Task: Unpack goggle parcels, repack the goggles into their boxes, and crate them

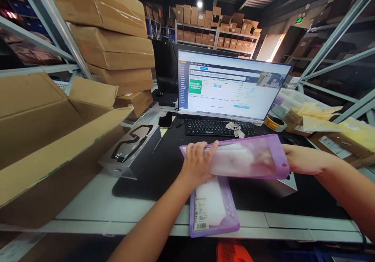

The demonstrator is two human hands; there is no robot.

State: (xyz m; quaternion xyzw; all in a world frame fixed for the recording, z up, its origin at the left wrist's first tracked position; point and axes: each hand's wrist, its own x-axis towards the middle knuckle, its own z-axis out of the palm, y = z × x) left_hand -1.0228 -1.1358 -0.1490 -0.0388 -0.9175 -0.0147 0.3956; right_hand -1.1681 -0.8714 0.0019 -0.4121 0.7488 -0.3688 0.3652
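Note:
Both my hands hold a purple-edged translucent pouch [249, 158] level above the black desk mat [140, 176]. My left hand [196, 162] grips its left end, fingers curled over the top edge. Behind the pouch's right end, my right hand [299, 158] holds the other side, its fingers showing faintly through the plastic. A second purple pouch [211, 207] with a white label lies flat on the mat just below, near the desk's front edge. A grey box corner [281, 185] shows under the held pouch.
A monitor [228, 86] and black keyboard [216, 128] stand behind the pouches. A printed grey product box [131, 150] and a phone [165, 120] lie at left, beside a large open carton [52, 144]. Tape roll [274, 122] and yellow mailers [331, 123] sit right.

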